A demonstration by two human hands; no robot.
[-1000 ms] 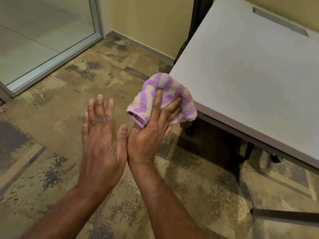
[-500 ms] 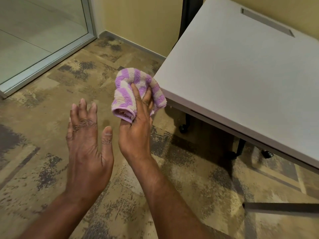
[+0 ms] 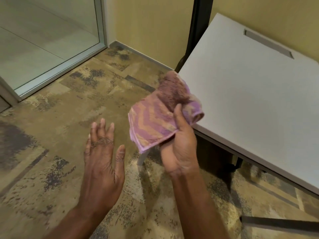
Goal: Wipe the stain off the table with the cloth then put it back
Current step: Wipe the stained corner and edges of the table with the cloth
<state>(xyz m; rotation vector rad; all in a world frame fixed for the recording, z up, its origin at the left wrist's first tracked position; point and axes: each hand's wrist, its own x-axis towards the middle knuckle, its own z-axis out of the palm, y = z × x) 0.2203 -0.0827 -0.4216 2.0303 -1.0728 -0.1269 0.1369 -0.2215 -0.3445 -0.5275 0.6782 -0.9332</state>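
Observation:
A purple and cream zigzag cloth (image 3: 158, 116) hangs in the air just off the near left corner of the grey table (image 3: 255, 94). My right hand (image 3: 179, 144) is turned palm-up and grips the cloth from below, thumb pressed over its folds. The cloth's upper part overlaps the table's left edge in view; I cannot tell if it touches. My left hand (image 3: 103, 161) floats flat over the carpet to the left, fingers spread, holding nothing. I see no stain on the tabletop.
Patterned brown carpet (image 3: 69, 135) covers the floor. A glass panel in a metal frame (image 3: 51, 49) stands at the back left, yellow wall behind. A grey slot (image 3: 267, 43) sits at the table's far edge. Dark table legs (image 3: 238, 163) stand under the near edge.
My right hand has rolled from palm-down to palm-up, and the cloth has partly unfolded and moved back toward the table's corner. My left hand stays open over the carpet.

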